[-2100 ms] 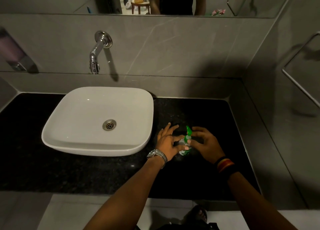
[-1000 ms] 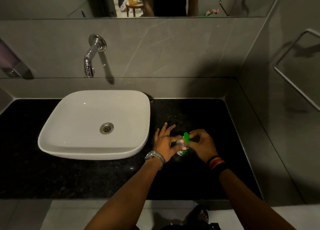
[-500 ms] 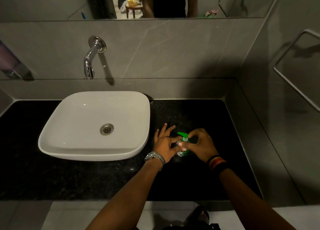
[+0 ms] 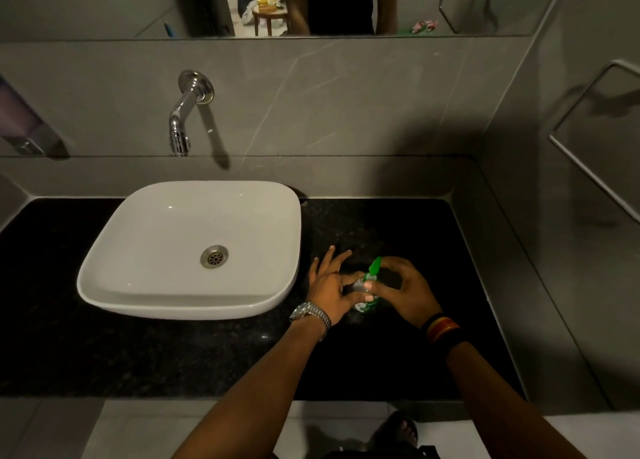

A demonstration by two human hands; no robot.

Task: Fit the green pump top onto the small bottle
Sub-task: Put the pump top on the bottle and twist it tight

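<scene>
A small clear bottle (image 4: 364,305) with a green and white label stands on the black counter (image 4: 173,354), right of the basin. The green pump top (image 4: 374,267) sits on its neck, nozzle pointing up and away. My left hand (image 4: 329,287) holds the bottle's body with thumb and forefinger, its other fingers spread. My right hand (image 4: 405,290) wraps the pump's collar from the right. Most of the bottle is hidden between the two hands.
A white basin (image 4: 138,285) rests on the counter at left, under a chrome wall tap (image 4: 185,112). Grey tiled walls enclose the back and right side. A metal towel rail (image 4: 588,168) hangs on the right wall. The counter's front edge is close to me.
The pump's nozzle has turned: it pointed left half a second ago and now points up and away. My right hand's fingers shifted around the collar. The left hand has stayed on the bottle.
</scene>
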